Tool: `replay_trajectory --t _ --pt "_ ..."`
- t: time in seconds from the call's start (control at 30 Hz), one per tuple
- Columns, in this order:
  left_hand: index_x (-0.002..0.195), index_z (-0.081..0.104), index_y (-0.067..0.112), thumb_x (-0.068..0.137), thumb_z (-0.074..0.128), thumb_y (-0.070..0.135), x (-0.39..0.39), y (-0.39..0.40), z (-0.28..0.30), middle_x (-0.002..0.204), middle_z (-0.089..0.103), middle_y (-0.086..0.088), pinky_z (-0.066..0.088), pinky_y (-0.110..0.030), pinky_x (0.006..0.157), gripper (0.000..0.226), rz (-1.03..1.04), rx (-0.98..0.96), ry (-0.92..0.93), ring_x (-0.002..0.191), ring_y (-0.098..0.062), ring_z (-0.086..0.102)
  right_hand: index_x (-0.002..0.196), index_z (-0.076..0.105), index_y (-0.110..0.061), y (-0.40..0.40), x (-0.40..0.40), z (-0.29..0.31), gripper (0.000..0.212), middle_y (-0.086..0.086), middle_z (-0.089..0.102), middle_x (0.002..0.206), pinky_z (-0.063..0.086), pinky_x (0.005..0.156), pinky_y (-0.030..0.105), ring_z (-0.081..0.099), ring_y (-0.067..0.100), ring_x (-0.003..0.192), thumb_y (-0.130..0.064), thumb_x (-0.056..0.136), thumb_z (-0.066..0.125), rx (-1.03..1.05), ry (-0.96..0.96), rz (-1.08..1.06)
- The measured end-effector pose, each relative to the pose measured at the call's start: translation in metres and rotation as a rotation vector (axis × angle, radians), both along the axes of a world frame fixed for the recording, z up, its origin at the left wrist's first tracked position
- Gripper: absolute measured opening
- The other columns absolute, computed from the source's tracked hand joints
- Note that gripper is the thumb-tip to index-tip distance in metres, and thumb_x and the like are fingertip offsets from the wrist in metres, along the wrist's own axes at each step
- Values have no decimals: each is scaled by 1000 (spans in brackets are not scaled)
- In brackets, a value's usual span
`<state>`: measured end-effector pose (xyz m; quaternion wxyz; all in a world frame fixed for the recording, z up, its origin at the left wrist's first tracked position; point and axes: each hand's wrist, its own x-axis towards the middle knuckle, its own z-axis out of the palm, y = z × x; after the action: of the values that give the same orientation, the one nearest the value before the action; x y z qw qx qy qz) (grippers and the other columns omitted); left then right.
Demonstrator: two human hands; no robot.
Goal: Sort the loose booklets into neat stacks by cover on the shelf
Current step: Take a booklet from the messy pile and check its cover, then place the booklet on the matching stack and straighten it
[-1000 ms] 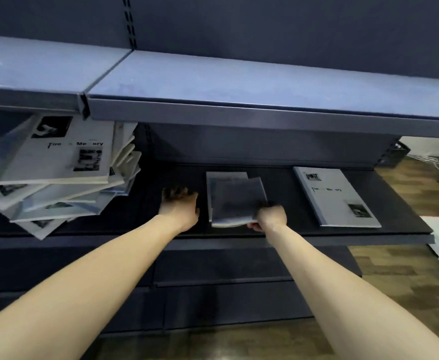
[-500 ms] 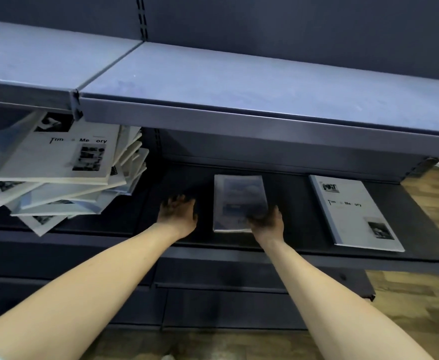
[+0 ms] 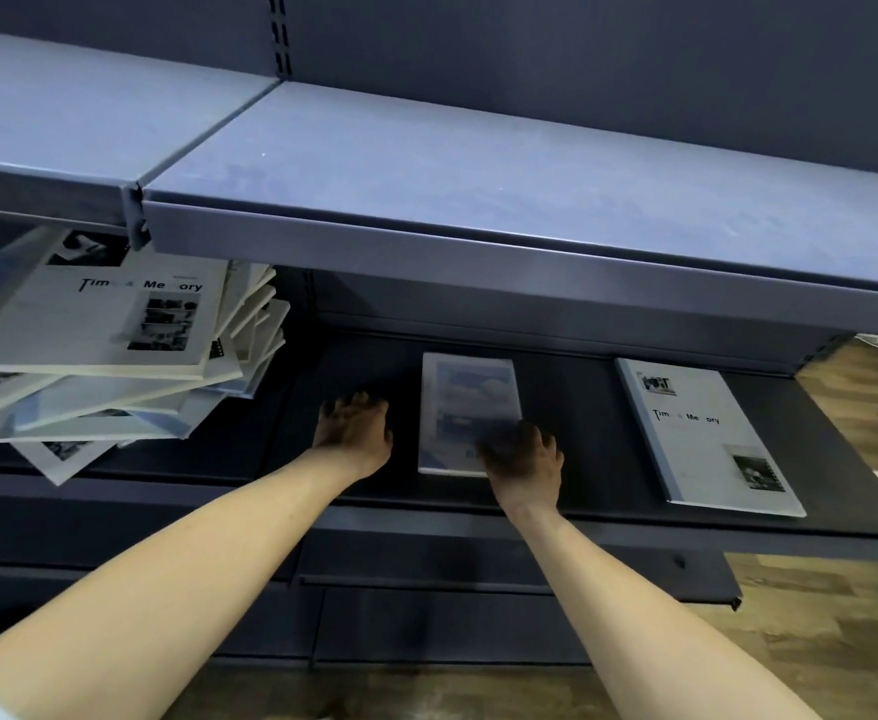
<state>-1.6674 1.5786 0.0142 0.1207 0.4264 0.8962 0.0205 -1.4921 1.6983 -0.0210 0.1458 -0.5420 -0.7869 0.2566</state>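
Head view is showing a pale blue booklet with a cloudy sky picture on its cover (image 3: 465, 407), lying flat on the dark lower shelf (image 3: 572, 407), roughly midway between the two hands and squarely parallel to the shelf's front edge. It looks like more than one copy stacked, though the edges are too dim to count.

Right hand (image 3: 522, 462) is resting palm-down on the booklet's near right corner, fingers spread and fairly straight, pressing rather than pinching; motion blur is smearing the fingertips. So the grip here is an open, flat one, sitting on the stack's corner and overhanging its right edge. Left hand (image 3: 353, 433) is lying on bare shelf just beside the stack's left edge, not touching it, fingers loosely bent and holding nothing.

Judging from this, the step in hand is squaring the sky-cover stack. Doing it well is calling for light downward pressure while the left hand is coming in to tap the free edge flush, since glossy covers are likely to slide.

Further right, well apart, a white booklet titled in black with small photographs (image 3: 707, 433) is lying alone. To the left, a skewed heap of white and blue booklets (image 3: 114, 345) is awaiting sorting under the grey-blue upper shelf (image 3: 478, 189).
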Motion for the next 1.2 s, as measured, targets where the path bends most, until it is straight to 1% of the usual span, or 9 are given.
replay_trajectory --t 0.2,0.33,0.5,0.6,0.67,0.77,0.93,1.1,1.2 --pt "143 39 23 98 44 36 5 -6 9 149 36 -6 25 -43 114 48 16 -10 4 136 -29 33 142 43 -12 -1 1 9 71 13 48 140 41 101 41 42 34 128 -52 88 66 -67 -15 -19" --pt "149 31 25 99 41 36 11 -14 22 155 27 -6 21 -43 117 52 31 -26 35 140 -30 27 144 39 -11 -12 3 16 72 17 39 145 38 105 43 36 37 132 -54 90 61 13 -69 -9" --pt "150 28 24 100 41 36 15 -34 40 157 21 -7 22 -44 117 53 20 -24 158 143 -33 21 152 33 -20 -33 -18 41 62 8 30 157 31 117 42 25 29 145 -49 99 47 83 -24 253" --pt "151 27 22 99 42 34 15 -51 49 159 16 -10 19 -47 118 55 19 -12 240 147 -35 11 153 33 -23 -55 -37 55 60 2 31 158 27 119 35 24 22 147 -48 100 47 40 66 430" --pt "151 27 21 98 43 34 13 -64 56 160 15 -13 15 -49 119 57 3 12 326 147 -36 10 155 30 -24 -69 -48 62 63 3 26 161 24 121 37 18 21 149 -48 99 48 56 71 529" --pt "152 23 21 97 44 36 6 -83 68 161 9 -15 9 -56 118 61 -7 26 437 148 -38 6 156 27 -25 -87 -62 74 65 5 20 164 21 122 40 12 24 152 -50 99 47 77 35 603" --pt "154 21 24 95 46 39 -21 -115 90 161 9 -12 16 -56 116 66 99 98 508 146 -39 9 155 29 -26 -115 -91 94 65 4 21 164 20 122 41 14 27 151 -53 98 46 133 26 650" --pt "144 42 19 92 45 42 -49 -161 100 154 27 -14 25 -51 111 56 160 107 569 140 -38 23 151 37 -27 -152 -127 116 59 4 34 158 28 116 38 27 29 145 -46 97 50 194 115 690" --pt "134 51 18 92 43 45 -69 -193 102 149 33 -13 28 -50 109 50 199 139 567 136 -35 28 148 41 -29 -178 -153 121 55 6 40 154 35 113 41 34 31 141 -45 96 50 182 136 708"
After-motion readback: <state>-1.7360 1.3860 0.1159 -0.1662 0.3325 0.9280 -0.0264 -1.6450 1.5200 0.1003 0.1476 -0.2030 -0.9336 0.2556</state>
